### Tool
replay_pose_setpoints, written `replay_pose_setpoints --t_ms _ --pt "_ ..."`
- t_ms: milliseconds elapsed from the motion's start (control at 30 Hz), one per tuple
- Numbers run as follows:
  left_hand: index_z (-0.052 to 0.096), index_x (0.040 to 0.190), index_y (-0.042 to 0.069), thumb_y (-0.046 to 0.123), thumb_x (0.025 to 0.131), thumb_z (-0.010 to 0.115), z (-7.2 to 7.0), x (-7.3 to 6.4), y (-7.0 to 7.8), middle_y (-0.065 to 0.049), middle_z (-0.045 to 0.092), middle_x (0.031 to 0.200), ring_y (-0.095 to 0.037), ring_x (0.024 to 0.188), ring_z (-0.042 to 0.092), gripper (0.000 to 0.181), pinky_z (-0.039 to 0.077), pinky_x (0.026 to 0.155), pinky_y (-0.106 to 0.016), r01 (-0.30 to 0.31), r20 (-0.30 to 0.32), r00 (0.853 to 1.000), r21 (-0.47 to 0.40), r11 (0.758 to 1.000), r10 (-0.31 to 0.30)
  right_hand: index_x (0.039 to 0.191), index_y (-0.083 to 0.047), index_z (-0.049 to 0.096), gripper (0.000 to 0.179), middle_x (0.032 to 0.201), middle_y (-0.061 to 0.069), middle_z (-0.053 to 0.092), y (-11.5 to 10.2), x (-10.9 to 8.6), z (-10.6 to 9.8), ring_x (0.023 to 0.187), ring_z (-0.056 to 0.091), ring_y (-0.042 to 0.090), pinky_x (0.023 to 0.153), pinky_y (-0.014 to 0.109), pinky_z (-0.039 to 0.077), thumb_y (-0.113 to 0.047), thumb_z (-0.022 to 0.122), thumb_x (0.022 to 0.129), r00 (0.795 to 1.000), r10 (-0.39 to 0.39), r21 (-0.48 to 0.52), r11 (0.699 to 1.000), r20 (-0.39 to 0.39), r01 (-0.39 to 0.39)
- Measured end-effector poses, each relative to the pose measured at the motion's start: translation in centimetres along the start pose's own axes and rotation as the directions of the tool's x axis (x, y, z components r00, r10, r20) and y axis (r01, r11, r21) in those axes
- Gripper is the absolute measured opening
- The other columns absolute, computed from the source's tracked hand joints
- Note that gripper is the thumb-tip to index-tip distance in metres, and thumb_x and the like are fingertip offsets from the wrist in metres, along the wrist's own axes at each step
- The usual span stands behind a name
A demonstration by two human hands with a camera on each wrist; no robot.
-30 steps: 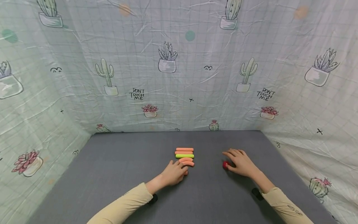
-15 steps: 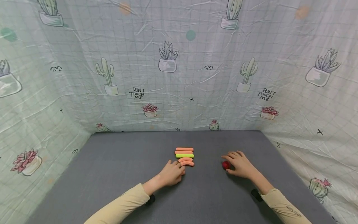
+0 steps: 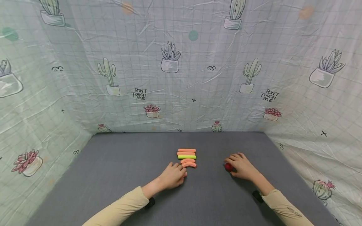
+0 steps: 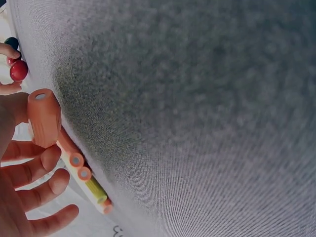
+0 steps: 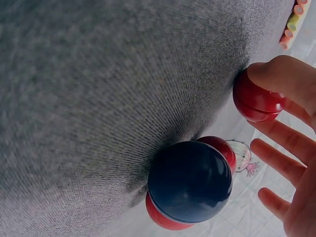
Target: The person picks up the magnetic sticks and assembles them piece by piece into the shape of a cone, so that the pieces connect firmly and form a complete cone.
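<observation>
In the left wrist view, the thumb and index finger of my left hand (image 3: 172, 176) pinch a ribbed orange toy rod (image 4: 44, 118) with a pale disc set in its end. The other fingers are spread. Just beyond that hand lies a row: two straight orange rods (image 3: 186, 150), a lime green rod (image 3: 186, 157) and two curved orange rods (image 3: 190, 164). My right hand (image 3: 241, 167) holds a glossy red ball (image 5: 256, 98) between thumb and index finger, close over the cloth. A larger dark blue ball (image 5: 190, 180) sits beside that hand, hidden under it in the head view.
Red balls (image 5: 219, 148) show partly behind the blue one in the right wrist view. Dark grey cloth (image 3: 209, 201) covers the table. A cactus-print curtain (image 3: 181, 88) encloses the back and both sides.
My left hand has drawn slightly left and toward me, away from the row. The right hand's fingers have shifted a little around the red ball. The row of rods has stayed put.
</observation>
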State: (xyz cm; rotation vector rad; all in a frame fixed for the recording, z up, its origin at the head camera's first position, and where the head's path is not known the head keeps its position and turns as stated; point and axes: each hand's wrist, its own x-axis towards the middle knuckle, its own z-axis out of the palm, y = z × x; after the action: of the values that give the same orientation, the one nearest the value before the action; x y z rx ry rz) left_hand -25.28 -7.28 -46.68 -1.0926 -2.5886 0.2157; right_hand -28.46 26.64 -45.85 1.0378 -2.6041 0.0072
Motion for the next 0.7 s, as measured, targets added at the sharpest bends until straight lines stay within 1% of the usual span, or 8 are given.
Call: replay_pose_setpoints --t_ms 167,267,400,567,700 --pt "0.059 0.089 0.018 0.031 0.086 0.054 -0.12 0.03 0.16 0.002 0.058 0.084 -0.014 0.078 0.054 0.014 0.036 0.063 -0.029 0.002 0.005 1.0 0.002 1.0 -0.002 0.098 -0.012 0.063 0.042 0.093 0.004 0.06 0.19 0.06 0.27 0.093 0.054 0.025 0.085 0.053 0.036 -0.018 0.079 0.06 0.998 -0.035 -0.021 0.999 -0.05 0.034" --pt "0.06 0.09 0.017 0.031 0.086 0.053 -0.24 0.08 0.2 0.001 0.058 0.085 -0.015 0.079 0.054 0.016 0.037 0.064 -0.03 0.006 0.018 1.0 0.002 1.0 -0.007 0.096 -0.012 0.063 0.039 0.092 0.005 0.059 0.21 0.11 0.39 0.092 0.054 0.024 0.085 0.053 0.037 -0.017 0.078 0.061 0.998 -0.043 -0.042 0.998 -0.053 0.041" --pt "0.061 0.092 0.016 0.032 0.086 0.053 -0.26 0.17 0.21 0.0 0.059 0.087 -0.015 0.079 0.054 0.018 0.038 0.066 -0.032 0.014 0.033 0.999 0.0 1.0 -0.014 0.095 -0.011 0.062 0.038 0.093 0.005 0.059 0.08 0.18 0.43 0.092 0.054 0.025 0.085 0.052 0.037 -0.018 0.078 0.062 0.998 -0.04 -0.044 0.998 -0.049 0.038" --pt "0.061 0.089 0.016 0.032 0.086 0.053 -0.29 0.21 0.27 0.0 0.059 0.086 -0.015 0.079 0.054 0.018 0.038 0.067 -0.033 0.022 0.043 0.999 -0.006 1.0 -0.022 0.094 -0.011 0.062 0.038 0.091 0.004 0.059 -0.23 0.3 0.4 0.089 0.054 0.023 0.084 0.051 0.037 -0.019 0.078 0.061 0.996 -0.047 -0.038 0.998 -0.08 0.044" --pt "0.061 0.089 0.016 0.033 0.086 0.053 -0.36 0.22 0.36 0.0 0.059 0.086 -0.016 0.08 0.054 0.019 0.038 0.067 -0.033 0.028 0.047 0.998 0.007 1.0 -0.028 0.095 -0.011 0.061 0.036 0.091 0.002 0.059 -0.72 0.56 0.25 0.089 0.054 0.022 0.085 0.049 0.037 -0.021 0.076 0.063 0.995 -0.044 -0.027 0.999 -0.089 0.041"
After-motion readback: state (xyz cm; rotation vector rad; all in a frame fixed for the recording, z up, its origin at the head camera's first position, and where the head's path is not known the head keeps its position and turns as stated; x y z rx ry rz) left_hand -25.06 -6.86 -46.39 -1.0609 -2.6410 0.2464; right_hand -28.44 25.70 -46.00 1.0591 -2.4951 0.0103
